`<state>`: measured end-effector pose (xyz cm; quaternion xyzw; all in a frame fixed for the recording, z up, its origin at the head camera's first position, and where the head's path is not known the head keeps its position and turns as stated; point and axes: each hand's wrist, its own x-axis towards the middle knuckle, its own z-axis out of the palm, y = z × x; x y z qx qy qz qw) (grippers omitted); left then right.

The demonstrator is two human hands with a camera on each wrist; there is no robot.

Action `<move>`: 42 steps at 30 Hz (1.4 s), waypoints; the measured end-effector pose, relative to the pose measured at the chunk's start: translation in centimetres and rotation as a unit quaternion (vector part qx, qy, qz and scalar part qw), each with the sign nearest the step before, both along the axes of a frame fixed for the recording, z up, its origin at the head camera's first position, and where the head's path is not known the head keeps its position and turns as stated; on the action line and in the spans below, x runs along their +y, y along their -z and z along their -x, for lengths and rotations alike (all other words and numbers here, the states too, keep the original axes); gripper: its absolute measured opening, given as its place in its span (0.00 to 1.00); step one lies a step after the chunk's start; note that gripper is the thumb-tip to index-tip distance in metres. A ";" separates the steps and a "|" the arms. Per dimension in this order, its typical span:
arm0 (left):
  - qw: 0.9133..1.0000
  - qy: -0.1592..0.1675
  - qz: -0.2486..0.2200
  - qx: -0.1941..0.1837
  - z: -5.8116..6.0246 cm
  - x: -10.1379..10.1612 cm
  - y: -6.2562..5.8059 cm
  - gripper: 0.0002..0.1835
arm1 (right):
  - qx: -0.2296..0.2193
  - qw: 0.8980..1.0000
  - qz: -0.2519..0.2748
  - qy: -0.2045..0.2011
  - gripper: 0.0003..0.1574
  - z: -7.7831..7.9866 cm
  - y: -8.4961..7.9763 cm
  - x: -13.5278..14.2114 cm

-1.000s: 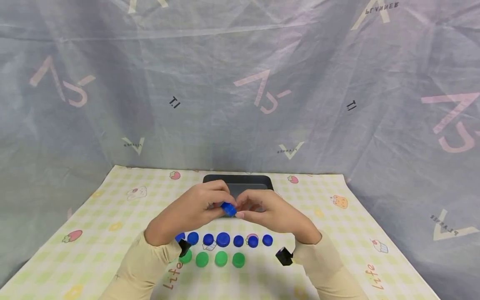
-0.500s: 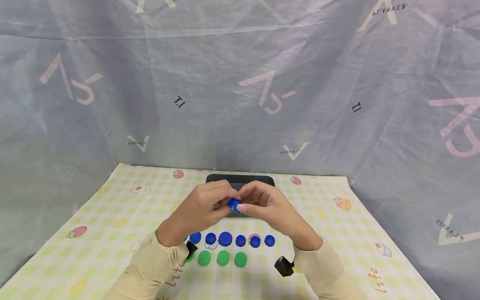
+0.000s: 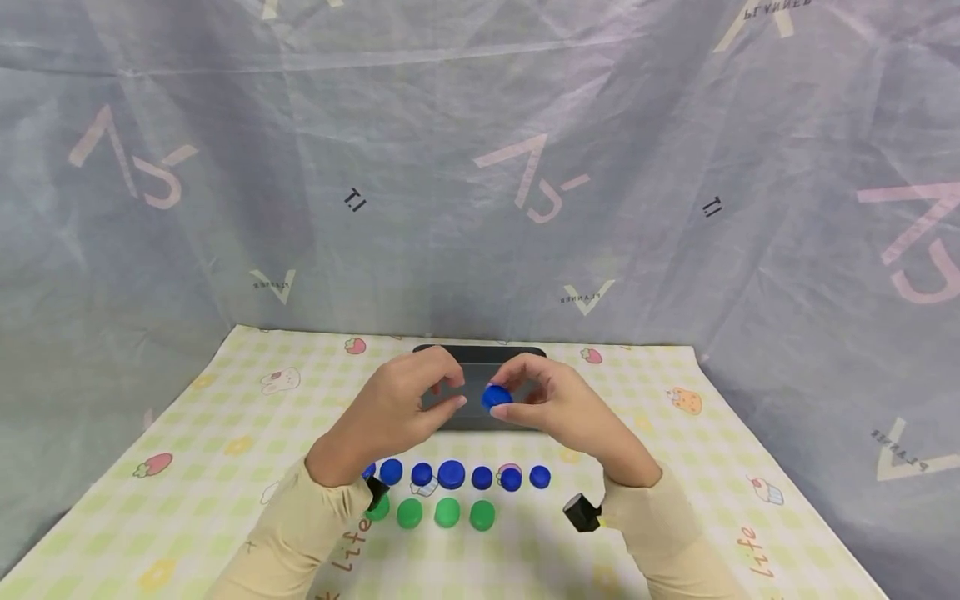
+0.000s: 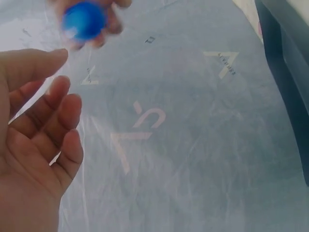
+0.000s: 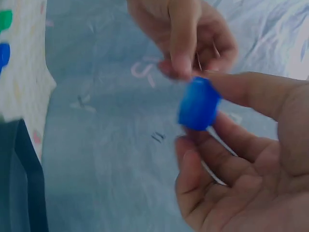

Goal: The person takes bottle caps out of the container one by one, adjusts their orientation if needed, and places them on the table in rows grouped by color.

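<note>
In the head view my right hand [image 3: 555,400] pinches a blue bottle cap [image 3: 497,397] between thumb and fingertips, above the dark tray [image 3: 480,421]. The right wrist view shows this cap [image 5: 199,104] from the side, slightly blurred. To its left, my left hand [image 3: 408,400] has its thumb and fingers apart with nothing between them; the left wrist view shows that hand [image 4: 41,125] with loosely bent fingers. Nearer the person lie a row of blue caps [image 3: 451,474] and a row of green caps [image 3: 447,512], their left ends partly hidden by the left arm.
A checked, printed cloth [image 3: 645,500] covers the table. Grey fabric [image 3: 420,167] hangs around its back and sides. Black wrist-worn devices [image 3: 582,512] sit at the sleeve cuffs, just over the rows of caps.
Both hands held the blue cap together earlier. My left hand has let go and moved left; my right hand has drawn the cap to the right and turned it.
</note>
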<state>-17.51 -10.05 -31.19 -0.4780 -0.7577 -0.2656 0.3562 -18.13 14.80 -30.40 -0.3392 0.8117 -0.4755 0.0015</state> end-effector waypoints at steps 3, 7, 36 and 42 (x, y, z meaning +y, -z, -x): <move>1.000 0.001 -0.004 -0.003 0.0 -0.4 -0.4 0.12 | 0.018 0.997 -0.072 0.028 0.15 0.3 0.1 1.2; 1.000 -0.011 -0.004 -0.014 0.0 -1.1 -1.0 0.11 | 0.043 0.983 -0.175 0.044 0.15 1.0 1.0 2.7; 0.994 -0.053 0.026 -0.089 0.1 -2.1 -0.6 0.09 | -0.153 0.860 -0.473 0.114 0.13 5.3 8.0 5.2; 0.992 -0.073 0.046 -0.088 0.2 -1.9 -0.4 0.06 | -0.105 0.861 -0.486 0.103 0.13 5.7 7.8 5.4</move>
